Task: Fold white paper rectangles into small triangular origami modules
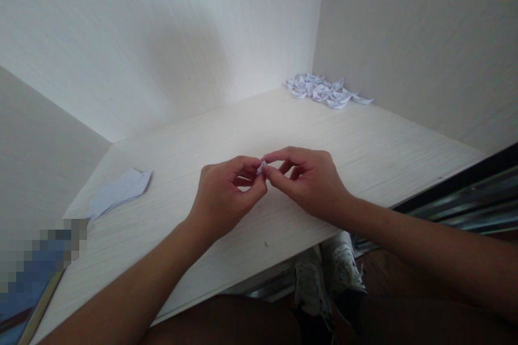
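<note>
Both my hands meet above the middle of a pale wooden table point(364, 145). My left hand point(226, 194) and my right hand point(307, 178) pinch a tiny piece of white paper point(261, 167) between their fingertips. The fingers of each hand are curled in and closed on it. Most of the paper is hidden by my fingers, so its shape is unclear.
A pile of several small folded white paper pieces point(326, 91) lies in the far right corner against the walls. A larger sheet of pale paper point(121, 190) lies at the table's left. White shoes point(327, 275) show under the table's front edge.
</note>
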`<act>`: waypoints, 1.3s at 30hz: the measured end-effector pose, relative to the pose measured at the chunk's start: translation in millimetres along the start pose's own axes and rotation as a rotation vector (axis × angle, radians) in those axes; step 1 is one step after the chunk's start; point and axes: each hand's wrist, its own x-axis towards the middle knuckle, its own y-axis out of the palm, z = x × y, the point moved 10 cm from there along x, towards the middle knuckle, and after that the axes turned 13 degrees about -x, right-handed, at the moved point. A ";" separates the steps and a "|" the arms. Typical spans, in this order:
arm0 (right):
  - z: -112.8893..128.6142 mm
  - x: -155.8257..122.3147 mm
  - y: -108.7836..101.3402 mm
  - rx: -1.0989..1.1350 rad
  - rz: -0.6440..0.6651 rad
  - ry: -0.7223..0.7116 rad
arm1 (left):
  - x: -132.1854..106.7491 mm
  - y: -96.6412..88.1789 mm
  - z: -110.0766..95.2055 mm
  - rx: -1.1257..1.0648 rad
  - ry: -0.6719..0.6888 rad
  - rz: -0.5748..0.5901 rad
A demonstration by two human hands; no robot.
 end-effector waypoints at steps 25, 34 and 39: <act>31.0 -10.7 -7.4 -0.322 -0.156 -0.283 | 0.4 -2.1 -4.8 0.009 0.028 -0.049; -2.8 0.9 0.8 0.008 -0.029 0.104 | 0.0 -3.4 -9.0 0.084 0.072 -0.036; -12.5 0.1 9.4 0.132 0.040 0.180 | 0.0 -3.3 -11.2 0.105 0.086 -0.030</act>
